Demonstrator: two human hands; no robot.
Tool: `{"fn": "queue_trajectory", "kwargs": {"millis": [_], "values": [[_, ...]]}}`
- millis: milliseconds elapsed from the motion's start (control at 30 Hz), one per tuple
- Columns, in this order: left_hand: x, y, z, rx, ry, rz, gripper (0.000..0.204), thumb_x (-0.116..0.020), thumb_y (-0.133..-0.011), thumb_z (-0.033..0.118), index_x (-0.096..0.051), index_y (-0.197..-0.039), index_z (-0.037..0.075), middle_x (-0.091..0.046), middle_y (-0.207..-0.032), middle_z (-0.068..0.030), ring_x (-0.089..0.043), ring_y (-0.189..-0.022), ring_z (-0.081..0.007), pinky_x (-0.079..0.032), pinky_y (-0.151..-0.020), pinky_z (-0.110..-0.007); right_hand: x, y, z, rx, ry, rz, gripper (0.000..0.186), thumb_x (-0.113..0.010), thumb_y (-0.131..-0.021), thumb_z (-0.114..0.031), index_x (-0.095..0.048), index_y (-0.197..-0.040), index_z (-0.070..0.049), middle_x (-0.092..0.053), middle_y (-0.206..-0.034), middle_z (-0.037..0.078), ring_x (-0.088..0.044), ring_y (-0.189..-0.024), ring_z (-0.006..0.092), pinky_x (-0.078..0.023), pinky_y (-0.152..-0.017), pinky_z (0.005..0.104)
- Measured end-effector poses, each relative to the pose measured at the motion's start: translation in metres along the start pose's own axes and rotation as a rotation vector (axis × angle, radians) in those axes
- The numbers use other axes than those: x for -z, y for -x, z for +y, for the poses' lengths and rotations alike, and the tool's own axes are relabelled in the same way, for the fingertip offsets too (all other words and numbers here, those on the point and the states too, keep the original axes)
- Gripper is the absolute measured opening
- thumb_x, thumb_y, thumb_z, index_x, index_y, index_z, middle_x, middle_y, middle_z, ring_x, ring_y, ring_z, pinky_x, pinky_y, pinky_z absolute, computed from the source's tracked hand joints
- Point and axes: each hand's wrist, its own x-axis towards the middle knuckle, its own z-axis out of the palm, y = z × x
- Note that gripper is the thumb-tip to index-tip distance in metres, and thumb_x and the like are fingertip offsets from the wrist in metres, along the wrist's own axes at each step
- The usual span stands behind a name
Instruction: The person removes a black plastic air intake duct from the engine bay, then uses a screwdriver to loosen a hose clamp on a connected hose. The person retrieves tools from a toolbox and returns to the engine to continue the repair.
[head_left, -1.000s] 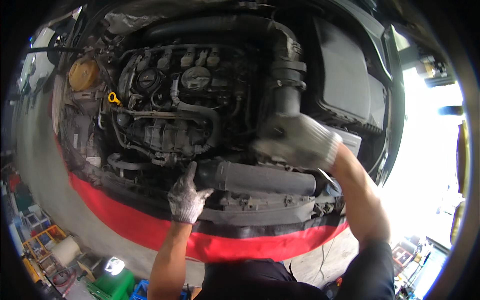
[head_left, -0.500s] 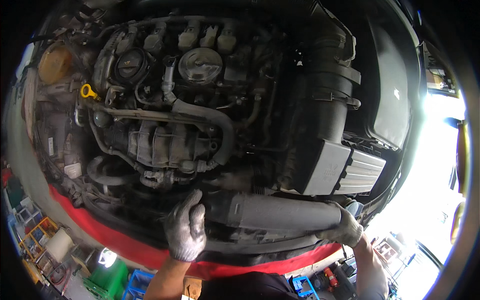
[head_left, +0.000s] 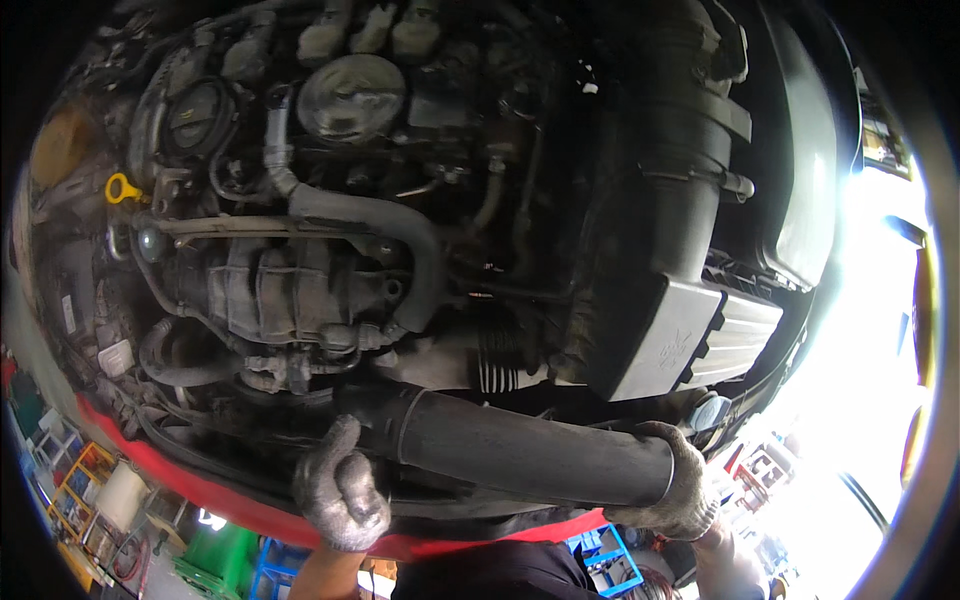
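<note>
My right hand (head_left: 688,488) is clamped on the duct's right end, seemingly free. My left hand (head_left: 343,490) sits near the duct (head_left: 530,450)'s left end; grip, attachment there: can't tell.

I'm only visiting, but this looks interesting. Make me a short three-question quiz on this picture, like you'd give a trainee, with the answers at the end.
1. Which hand is wrapped around the right end of the thick black pipe?
2. True or false: the left hand is bare.
3. What colour is the small ring-shaped handle near the left side of the picture?
A) blue
B) yellow
C) green

Key:
1. The right hand.
2. False; it wears a pale glove.
3. B, yellow.
</note>
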Motion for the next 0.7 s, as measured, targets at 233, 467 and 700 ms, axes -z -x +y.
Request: {"fn": "queue_trajectory", "kwargs": {"millis": [233, 467, 700], "values": [[-0.004, 0.005, 0.001, 0.037, -0.122, 0.004, 0.043, -0.045, -0.108, 0.022, -0.057, -0.127, -0.015, -0.066, -0.123, -0.0245, -0.065, -0.104, -0.0254, -0.053, -0.09, -0.035, -0.005, 0.003, 0.004, 0.064, -0.073, 0.014, 0.102, -0.1, -0.043, -0.03, -0.056, -0.13, 0.0, -0.07, -0.113, 0.017, -0.071, -0.105, 0.0297, -0.056, -0.093, 0.0424], [-0.009, 0.003, -0.003, -0.007, -0.195, 0.01, 0.052, -0.044, -0.11, 0.032, -0.053, -0.132, -0.014, -0.066, -0.124, -0.0225, -0.064, -0.091, -0.0189, -0.052, -0.082, -0.029, -0.005, 0.011, 0.007, 0.142, -0.011, 0.022, 0.1, -0.099, -0.057, -0.041, -0.051, -0.134, 0.002, -0.066, -0.118, 0.018, -0.07, -0.107, 0.0316, -0.058, -0.092, 0.0425], [-0.015, 0.003, 0.014, 0.268, -0.045, 0.053, 0.042, -0.042, -0.111, 0.023, -0.058, -0.131, -0.01, -0.069, -0.112, -0.0117, -0.057, -0.082, -0.0124, -0.047, -0.078, -0.027, -0.033, 0.032, 0.024, 0.173, -0.224, 0.121, 0.113, -0.092, -0.072, -0.03, -0.022, -0.155, 0.004, -0.056, -0.132, 0.031, -0.066, -0.114, 0.0428, -0.057, -0.093, 0.0449]]}}
